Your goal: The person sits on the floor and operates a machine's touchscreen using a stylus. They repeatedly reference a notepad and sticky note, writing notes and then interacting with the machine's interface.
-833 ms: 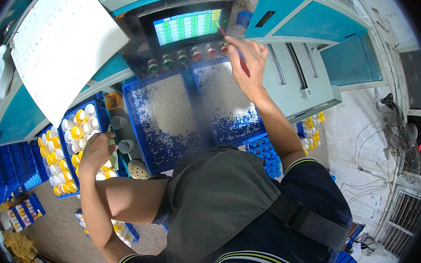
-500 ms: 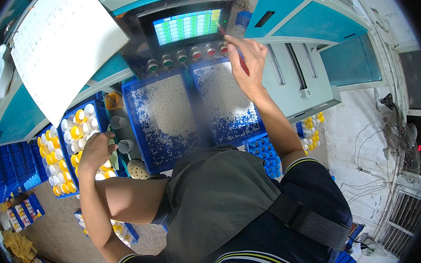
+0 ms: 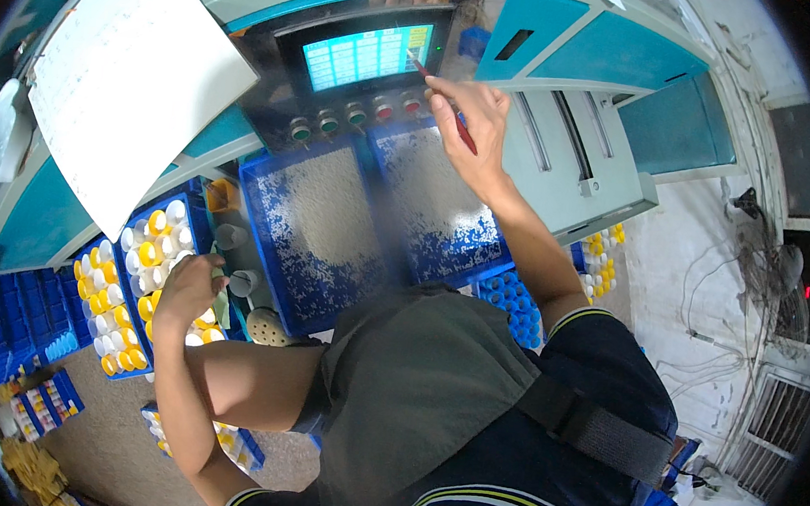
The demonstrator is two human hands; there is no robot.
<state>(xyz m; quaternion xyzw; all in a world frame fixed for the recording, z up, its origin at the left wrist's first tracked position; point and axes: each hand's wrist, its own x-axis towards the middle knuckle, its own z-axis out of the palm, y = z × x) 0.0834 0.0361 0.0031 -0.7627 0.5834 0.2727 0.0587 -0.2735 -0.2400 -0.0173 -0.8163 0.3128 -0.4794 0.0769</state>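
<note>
Red pen (image 3: pixel 465 137) farther left on screen (image 3: pixel 359 57), white granules (image 3: pixel 329 190) in trays (image 3: pixel 305 316)

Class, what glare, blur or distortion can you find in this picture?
All in the head view: fisheye distortion with black corners; the paper washed nearly white; the screen glowing brightly; a dark, hazy smear blurring where the blue trays meet.

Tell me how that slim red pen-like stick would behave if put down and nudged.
The red pen-like stick is probably stiff: it runs straight past the right hand toward the screen. It looks light, being so thin. Its rod shape might let it roll, though its cross-section is too small to tell.
</note>
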